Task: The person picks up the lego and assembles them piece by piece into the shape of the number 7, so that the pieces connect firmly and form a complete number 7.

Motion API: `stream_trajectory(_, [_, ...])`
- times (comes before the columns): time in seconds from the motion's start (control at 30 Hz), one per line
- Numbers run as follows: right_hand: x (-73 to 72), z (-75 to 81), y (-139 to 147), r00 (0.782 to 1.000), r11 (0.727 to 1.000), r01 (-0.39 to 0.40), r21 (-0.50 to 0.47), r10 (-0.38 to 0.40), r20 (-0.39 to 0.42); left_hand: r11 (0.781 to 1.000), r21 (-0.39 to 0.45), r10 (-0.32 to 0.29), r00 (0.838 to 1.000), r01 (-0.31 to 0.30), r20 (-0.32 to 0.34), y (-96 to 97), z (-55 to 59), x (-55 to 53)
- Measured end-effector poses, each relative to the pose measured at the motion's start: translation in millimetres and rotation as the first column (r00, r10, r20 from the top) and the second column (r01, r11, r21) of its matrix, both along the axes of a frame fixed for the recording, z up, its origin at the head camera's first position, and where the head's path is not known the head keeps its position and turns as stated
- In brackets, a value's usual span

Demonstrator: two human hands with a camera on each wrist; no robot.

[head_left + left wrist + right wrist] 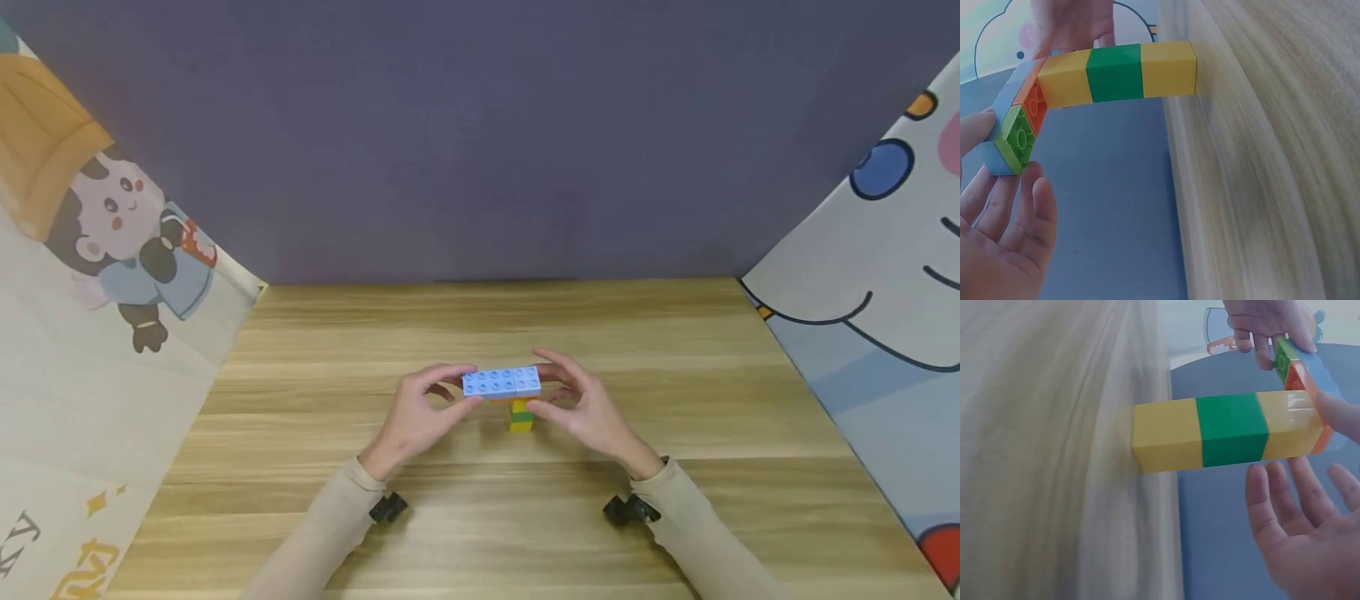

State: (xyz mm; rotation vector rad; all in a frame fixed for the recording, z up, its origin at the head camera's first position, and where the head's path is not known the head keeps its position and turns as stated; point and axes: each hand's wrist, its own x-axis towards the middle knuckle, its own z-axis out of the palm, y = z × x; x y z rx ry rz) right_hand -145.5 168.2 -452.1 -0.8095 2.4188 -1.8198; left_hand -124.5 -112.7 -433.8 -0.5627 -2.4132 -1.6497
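A block build shaped like a T stands on the wooden table. Its column stacks a yellow block (1169, 69), a green block (1115, 74) and another yellow block (1066, 76). Across the top, an orange brick (1034, 105) and a light green brick (1017, 139) lie beneath a row of light blue bricks (491, 383). My left hand (420, 414) pinches the row's left end, thumb in front and fingers behind. At the right end my right hand (588, 414) holds the row between thumb and fingers, its index finger raised off the bricks.
The wooden table (300, 433) runs back to a dark grey-blue panel (487, 150). Cartoon-printed panels flank it, one at the left (180, 333) and one at the right (825, 275). A small black device (388, 507) is on the left wrist, another (630, 510) on the right.
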Motion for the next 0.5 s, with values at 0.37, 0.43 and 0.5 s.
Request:
stream_trajectory(0.37, [1.2,-19.7,0.6,0.982,0.999,-0.011,0.042,0.003,0.191,1.000,0.020,-0.004,1.000,0.004,0.005,-1.1,-1.1,-2.1])
stream_trajectory(0.43, [1.0,-22.7,0.5,0.981,0.999,-0.007,0.043,-0.001,0.194,1.000,0.028,-0.009,1.000,0.008,0.013,-1.0,-1.3,-2.6])
stream_trajectory(0.5, [0.7,-24.7,0.6,0.982,0.999,-0.004,0.050,-0.006,0.190,0.999,0.036,-0.013,1.000,0.013,0.020,-0.7,-0.9,-2.6])
